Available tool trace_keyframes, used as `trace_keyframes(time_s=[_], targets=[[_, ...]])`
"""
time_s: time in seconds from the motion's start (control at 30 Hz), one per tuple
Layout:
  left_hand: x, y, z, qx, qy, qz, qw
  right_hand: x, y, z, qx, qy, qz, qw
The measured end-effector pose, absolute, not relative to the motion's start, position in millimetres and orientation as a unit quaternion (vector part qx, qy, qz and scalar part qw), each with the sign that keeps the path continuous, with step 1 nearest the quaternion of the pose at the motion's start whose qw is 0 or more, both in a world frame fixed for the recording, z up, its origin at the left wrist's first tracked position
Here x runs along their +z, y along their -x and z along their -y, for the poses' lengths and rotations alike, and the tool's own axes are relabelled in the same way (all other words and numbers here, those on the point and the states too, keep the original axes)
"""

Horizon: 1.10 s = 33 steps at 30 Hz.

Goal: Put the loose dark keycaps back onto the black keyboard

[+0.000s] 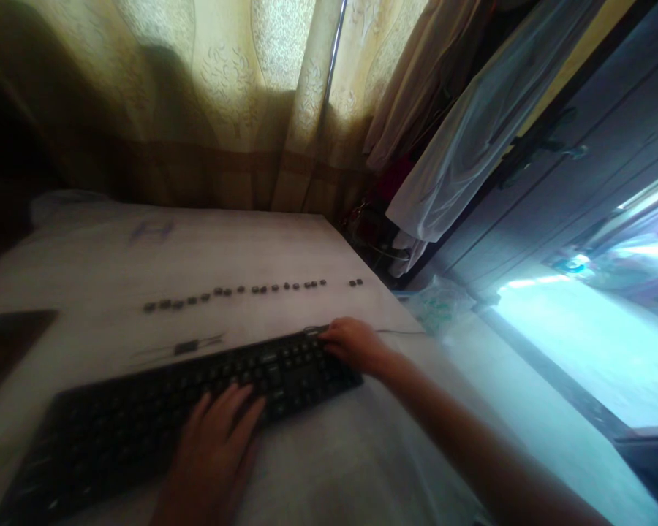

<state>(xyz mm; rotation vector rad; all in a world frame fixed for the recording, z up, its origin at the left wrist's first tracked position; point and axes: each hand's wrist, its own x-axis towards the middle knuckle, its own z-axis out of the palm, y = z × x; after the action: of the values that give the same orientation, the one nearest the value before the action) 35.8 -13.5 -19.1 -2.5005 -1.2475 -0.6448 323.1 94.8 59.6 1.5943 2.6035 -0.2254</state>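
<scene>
A black keyboard (pixel 159 409) lies at a slant across the white-covered table, and it looks blurred. My left hand (pixel 219 438) rests on its front middle part, palm down, with the fingers stretched out and slightly apart. At the keyboard's far right end is my right hand (pixel 356 343). Its fingers are bent together over the keys near the back edge; whatever is between the fingertips is hidden. Beyond the keyboard, several small dark keycaps (pixel 240 290) lie in an uneven row. A small dark piece with thin tool-like prongs (pixel 186 347) lies just behind the keyboard.
A thin cable (pixel 403 332) runs off the table's right edge. Patterned curtains (pixel 230 109) hang behind the table. Hanging clothes (pixel 466 153) and a door (pixel 581 131) stand to the right. A dark flat object (pixel 11 336) is at the left, and a plastic bag (pixel 439 307) lies beside the table.
</scene>
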Motion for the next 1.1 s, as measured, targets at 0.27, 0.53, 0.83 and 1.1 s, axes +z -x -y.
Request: trace_keyframes(time_s=[0.27,0.53,0.83,1.1], targets=[[-17.5,-36.7,12.3,-0.242,0.859,0.427,0.148,41.0,-329.1,-87.8,-0.094,-0.547,-0.831,-0.044],[-17.6,-37.2,12.0,-0.237,0.860,0.420,0.165,44.4,-328.1,-87.6,-0.141,-0.564,-0.808,-0.093],[-13.9,-37.8,12.4,-0.250,0.858,0.423,0.150,44.6,-327.0,-88.3,-0.116,-0.569,-0.810,-0.083],[-16.3,-37.0,12.9,-0.248,0.858,0.426,0.144,49.2,-323.9,-94.5,-0.129,-0.552,-0.821,-0.068]])
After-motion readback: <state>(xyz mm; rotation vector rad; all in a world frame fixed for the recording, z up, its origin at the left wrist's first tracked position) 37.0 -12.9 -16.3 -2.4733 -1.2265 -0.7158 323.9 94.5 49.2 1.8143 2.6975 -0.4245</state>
